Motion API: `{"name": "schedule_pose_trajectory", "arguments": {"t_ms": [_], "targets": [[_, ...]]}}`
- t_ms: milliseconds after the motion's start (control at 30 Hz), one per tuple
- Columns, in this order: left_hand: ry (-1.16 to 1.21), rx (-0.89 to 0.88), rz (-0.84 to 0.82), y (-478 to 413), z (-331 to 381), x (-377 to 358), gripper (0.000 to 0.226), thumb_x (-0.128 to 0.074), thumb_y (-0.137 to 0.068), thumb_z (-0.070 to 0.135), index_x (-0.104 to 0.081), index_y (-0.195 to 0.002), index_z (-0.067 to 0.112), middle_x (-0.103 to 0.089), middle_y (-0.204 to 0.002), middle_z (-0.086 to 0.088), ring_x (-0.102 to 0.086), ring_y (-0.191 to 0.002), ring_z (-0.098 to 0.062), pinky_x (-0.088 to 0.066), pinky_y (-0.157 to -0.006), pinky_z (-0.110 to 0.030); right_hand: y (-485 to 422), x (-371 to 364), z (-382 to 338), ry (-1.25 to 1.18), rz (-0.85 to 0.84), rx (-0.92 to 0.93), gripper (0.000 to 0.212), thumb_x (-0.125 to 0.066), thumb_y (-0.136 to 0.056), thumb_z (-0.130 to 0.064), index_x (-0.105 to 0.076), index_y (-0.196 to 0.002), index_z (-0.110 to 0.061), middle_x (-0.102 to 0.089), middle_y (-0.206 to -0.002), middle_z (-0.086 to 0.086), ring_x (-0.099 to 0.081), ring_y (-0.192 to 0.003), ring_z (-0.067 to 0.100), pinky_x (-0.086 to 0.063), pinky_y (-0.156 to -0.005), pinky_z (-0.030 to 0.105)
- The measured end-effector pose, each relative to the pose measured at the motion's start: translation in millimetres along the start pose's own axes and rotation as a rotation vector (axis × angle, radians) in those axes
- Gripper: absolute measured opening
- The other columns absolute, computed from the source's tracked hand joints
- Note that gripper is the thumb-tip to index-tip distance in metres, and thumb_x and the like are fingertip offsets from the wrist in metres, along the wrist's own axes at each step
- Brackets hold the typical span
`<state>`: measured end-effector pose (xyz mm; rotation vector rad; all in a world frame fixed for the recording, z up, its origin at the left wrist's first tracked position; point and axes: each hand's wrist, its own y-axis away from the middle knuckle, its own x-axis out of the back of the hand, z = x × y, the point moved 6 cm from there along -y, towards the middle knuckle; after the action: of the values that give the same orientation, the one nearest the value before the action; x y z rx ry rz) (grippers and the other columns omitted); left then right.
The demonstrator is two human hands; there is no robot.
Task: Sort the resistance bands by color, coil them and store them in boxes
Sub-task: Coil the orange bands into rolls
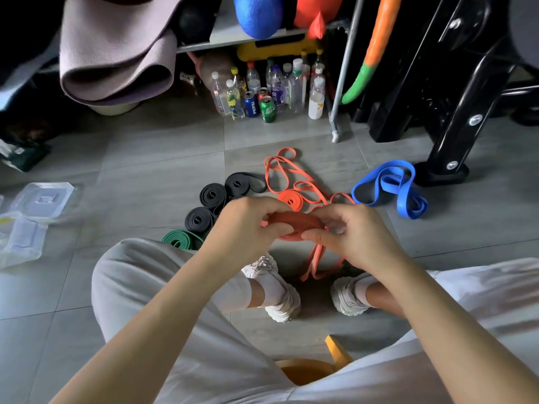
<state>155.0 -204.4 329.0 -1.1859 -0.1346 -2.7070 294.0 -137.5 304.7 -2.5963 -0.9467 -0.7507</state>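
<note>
Thumbs and fingertips of our left hand (248, 225) and right hand (350, 231) pinch a part-wound orange band (294, 221) at mid-frame, hiding most of it. Around it lie black coils (213, 196), a green coil (182, 239), an orange coil (290, 201) and a loose blue band (390, 185); clear boxes (43, 196) sit at left. Upper centre, we read PEPSI on a blue can (251, 104).

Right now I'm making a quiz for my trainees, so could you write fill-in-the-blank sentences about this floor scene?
The left hand and right hand hold a band coloured ____.
The black coils in view number ____.
The loose band farthest right is ____.
The clear boxes lie on the person's ____ side.
Missing words: orange; three; blue; left.
</note>
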Motion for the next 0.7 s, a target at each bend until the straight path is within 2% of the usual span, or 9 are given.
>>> {"name": "schedule_pose_trajectory", "arguments": {"t_ms": [33, 100, 233, 367, 433, 500, 567, 633, 700], "targets": [[0.092, 0.028, 0.022, -0.1, -2.8, 3.5, 0.018, -0.072, -0.077, 0.01, -0.073, -0.091, 0.021, -0.069, -0.072, 0.017, -0.064, -0.071, 0.0, -0.048, -0.074, -0.016, 0.4, 0.5, 3.9, -0.008, 0.0, -0.023, 0.02, -0.079, -0.072, -0.02, -0.075, -0.091, -0.016, -0.062, -0.071, -0.026, -0.061, -0.076, -0.009, -0.044, -0.078, 0.014], [0.263, 0.06, 0.049, 1.0, -4.5, 7.7, 0.024, -0.07, -0.078, 0.003, -0.071, -0.087, 0.025, -0.068, -0.067, 0.02, -0.063, -0.065, 0.003, -0.048, -0.069, -0.014, 1.6, 1.4, 10.1, -0.05, 0.011, -0.072, 0.018, -0.079, -0.071, -0.017, -0.075, -0.088, -0.017, -0.064, -0.069, -0.027, -0.062, -0.074, -0.01, -0.045, -0.081, 0.012], [0.642, 0.169, 0.125, 5.6, -12.7, 0.0, 0.027, -0.066, -0.08, -0.003, -0.069, -0.09, 0.021, -0.072, -0.073, 0.007, -0.066, -0.071, -0.009, -0.054, -0.071, -0.023, 3.0, 3.0, 8.3, -0.309, 0.073, -0.134, 0.025, -0.077, -0.071, -0.006, -0.068, -0.078, -0.028, -0.067, -0.063, -0.023, -0.062, -0.065, -0.01, -0.046, -0.072, 0.007], [1.144, 0.31, 0.102, 13.7, -17.7, -24.7, 0.023, -0.062, -0.074, 0.012, -0.069, -0.096, 0.013, -0.073, -0.083, -0.004, -0.069, -0.079, -0.017, -0.057, -0.077, -0.03, 4.3, 4.1, -4.9, -0.39, 0.11, -0.097, 0.015, -0.069, -0.078, 0.0, -0.07, -0.085, -0.013, -0.06, -0.049, -0.022, -0.055, -0.048, -0.009, -0.039, -0.055, 0.002], [1.227, 0.342, 0.08, 15.0, -18.3, -31.4, 0.023, -0.061, -0.073, 0.011, -0.067, -0.095, 0.013, -0.073, -0.084, -0.004, -0.07, -0.079, -0.017, -0.056, -0.078, -0.031, 5.5, 4.2, -6.7, -0.4, 0.114, -0.085, 0.016, -0.067, -0.079, 0.002, -0.069, -0.091, -0.009, -0.059, -0.047, -0.022, -0.055, -0.047, -0.008, -0.039, -0.053, 0.003], [1.104, 0.327, 0.066, 13.0, -20.1, -30.6, 0.023, -0.065, -0.077, 0.005, -0.063, -0.097, 0.016, -0.072, -0.087, 0.0, -0.069, -0.082, -0.015, -0.056, -0.079, -0.032, 5.7, 4.0, -4.0, -0.351, 0.102, -0.082, 0.017, -0.068, -0.079, 0.001, -0.069, -0.088, -0.014, -0.061, -0.05, -0.023, -0.057, -0.051, -0.009, -0.04, -0.055, 0.003], [0.72, 0.183, 0.095, 7.8, -19.0, -17.7, 0.034, -0.071, -0.075, 0.01, -0.06, -0.101, 0.029, -0.068, -0.097, 0.008, -0.066, -0.091, -0.012, -0.054, -0.084, -0.033, 4.4, 1.4, 1.1, -0.219, 0.056, -0.076, 0.01, -0.072, -0.077, -0.004, -0.073, -0.087, -0.008, -0.063, -0.058, -0.023, -0.058, -0.059, -0.009, -0.042, -0.061, 0.005], [0.32, 0.028, 0.068, 2.0, -7.2, -6.4, 0.038, -0.071, -0.071, 0.024, -0.059, -0.103, 0.041, -0.064, -0.101, 0.013, -0.061, -0.093, -0.006, -0.05, -0.084, -0.027, 1.9, -2.6, 2.0, -0.05, 0.0, -0.019, 0.008, -0.074, -0.077, -0.01, -0.074, -0.085, -0.009, -0.062, -0.06, -0.023, -0.057, -0.062, -0.009, -0.042, -0.062, 0.011], [0.02, -0.051, -0.016, -3.5, 2.2, -4.7, 0.03, -0.071, -0.075, 0.022, -0.067, -0.102, 0.034, -0.067, -0.095, 0.009, -0.059, -0.085, -0.007, -0.047, -0.078, -0.024, -0.1, -6.1, 2.6, 0.028, -0.026, 0.014, 0.005, -0.075, -0.077, -0.015, -0.074, -0.082, -0.015, -0.061, -0.057, -0.018, -0.056, -0.064, -0.005, -0.044, -0.063, 0.017]]}}
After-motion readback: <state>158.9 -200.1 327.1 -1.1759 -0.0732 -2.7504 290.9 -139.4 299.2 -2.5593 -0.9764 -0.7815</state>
